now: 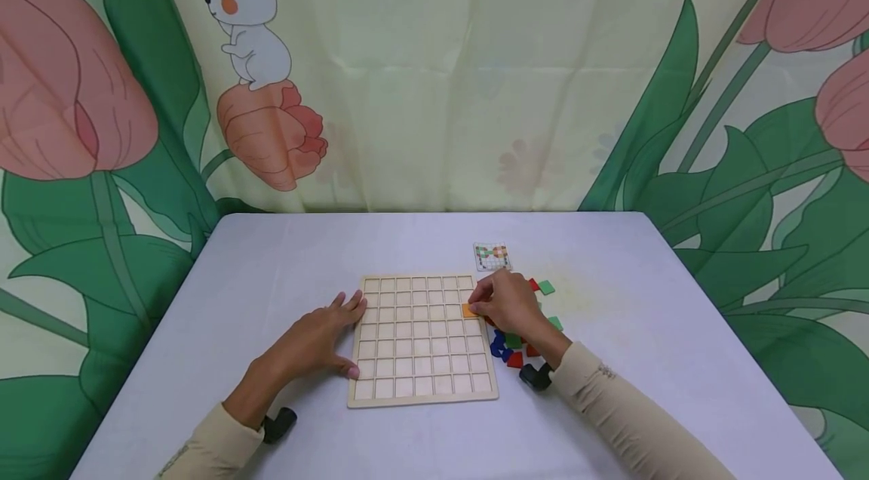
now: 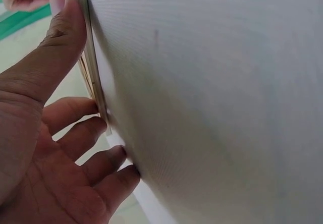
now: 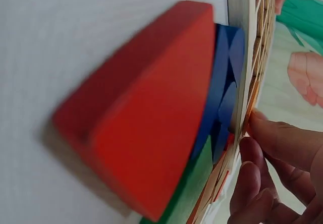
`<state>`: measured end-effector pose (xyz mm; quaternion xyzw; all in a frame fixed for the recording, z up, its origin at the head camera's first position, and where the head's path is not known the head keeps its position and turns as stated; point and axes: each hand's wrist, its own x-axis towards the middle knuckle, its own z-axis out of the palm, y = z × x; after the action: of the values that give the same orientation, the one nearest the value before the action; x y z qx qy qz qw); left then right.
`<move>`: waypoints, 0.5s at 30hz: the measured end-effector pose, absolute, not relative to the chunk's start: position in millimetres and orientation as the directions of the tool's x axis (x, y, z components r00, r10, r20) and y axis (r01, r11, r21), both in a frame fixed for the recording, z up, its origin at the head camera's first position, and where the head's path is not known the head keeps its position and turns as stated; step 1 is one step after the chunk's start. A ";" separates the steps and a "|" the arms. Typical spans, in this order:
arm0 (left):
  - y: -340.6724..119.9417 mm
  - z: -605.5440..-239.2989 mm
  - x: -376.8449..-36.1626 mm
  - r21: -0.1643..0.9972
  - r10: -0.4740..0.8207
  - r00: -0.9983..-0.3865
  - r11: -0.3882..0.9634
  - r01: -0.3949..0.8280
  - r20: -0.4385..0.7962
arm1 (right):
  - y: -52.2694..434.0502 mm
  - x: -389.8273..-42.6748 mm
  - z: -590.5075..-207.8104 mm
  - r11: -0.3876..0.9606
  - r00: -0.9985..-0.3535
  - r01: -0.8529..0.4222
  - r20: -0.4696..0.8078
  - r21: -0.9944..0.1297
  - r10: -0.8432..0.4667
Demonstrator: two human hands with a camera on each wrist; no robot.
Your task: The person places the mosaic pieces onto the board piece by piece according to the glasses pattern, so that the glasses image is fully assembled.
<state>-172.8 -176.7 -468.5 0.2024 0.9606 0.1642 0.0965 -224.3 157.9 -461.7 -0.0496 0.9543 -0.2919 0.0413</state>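
Note:
A square wooden grid board [image 1: 422, 401] lies on the white table, its visible cells bare apart from one orange square tile [image 1: 468, 310] in the right-hand column. My right hand [image 1: 509, 303] pinches this tile at the board's right edge, fingertips right at the grid; in the right wrist view the thumb [image 3: 287, 138] lies against the tile. Along the board's left edge rests my left hand [image 1: 308, 340], thumb and fingers spread. In the left wrist view its thumb [image 2: 63, 42] presses the board's side, while the fingers reach along the same edge.
Loose blue pieces [image 1: 498, 345], red pieces [image 1: 515, 360] and green tiles [image 1: 546, 287] lie right of the board, partly hidden under the right hand. A small patterned card [image 1: 492, 256] sits beyond the board's far right corner. A printed cloth [image 1: 421, 87] hangs behind the table.

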 end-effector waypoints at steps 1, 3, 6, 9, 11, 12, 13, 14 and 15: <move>-176.5 -469.0 -172.8 0.353 0.421 -0.899 0.864 0.358 -0.119 | 159.0 -224.3 -461.8 0.822 -0.992 -0.072 -0.047 -0.565 -0.119; -176.2 -469.7 -172.9 0.349 0.422 -0.899 0.865 0.360 -0.117 | 162.4 -224.3 -461.6 0.815 -0.992 -0.072 -0.041 -0.575 -0.117; -175.9 -469.8 -173.2 0.342 0.425 -0.898 0.865 0.366 -0.114 | 170.2 -224.6 -459.5 0.806 -0.994 -0.060 -0.035 -0.588 -0.099; -175.7 -468.5 -173.1 0.340 0.422 -0.899 0.867 0.364 -0.116 | 178.8 -225.8 -456.0 0.803 -0.997 -0.041 -0.027 -0.595 -0.071; -176.1 -467.7 -173.0 0.337 0.424 -0.899 0.867 0.367 -0.112 | 184.6 -227.3 -454.4 0.809 -0.998 -0.032 -0.022 -0.587 -0.056; -176.1 -467.2 -172.8 0.339 0.425 -0.898 0.866 0.367 -0.112 | 187.2 -227.9 -454.0 0.812 -0.999 -0.027 -0.023 -0.583 -0.050; -176.2 -466.7 -172.5 0.341 0.424 -0.899 0.866 0.366 -0.112 | 189.6 -228.6 -453.8 0.817 -0.999 -0.026 -0.021 -0.576 -0.046; -176.2 -466.4 -172.3 0.342 0.425 -0.898 0.865 0.367 -0.112 | 191.7 -229.3 -453.8 0.823 -0.999 -0.025 -0.021 -0.567 -0.045; -176.3 -466.4 -172.1 0.343 0.426 -0.898 0.864 0.368 -0.112 | 193.3 -229.9 -454.0 0.828 -0.999 -0.023 -0.022 -0.561 -0.043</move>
<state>-172.1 -176.3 -466.4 0.2066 0.9610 0.1586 0.0924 -229.9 193.3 -454.0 -0.0172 0.9558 -0.2931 0.0169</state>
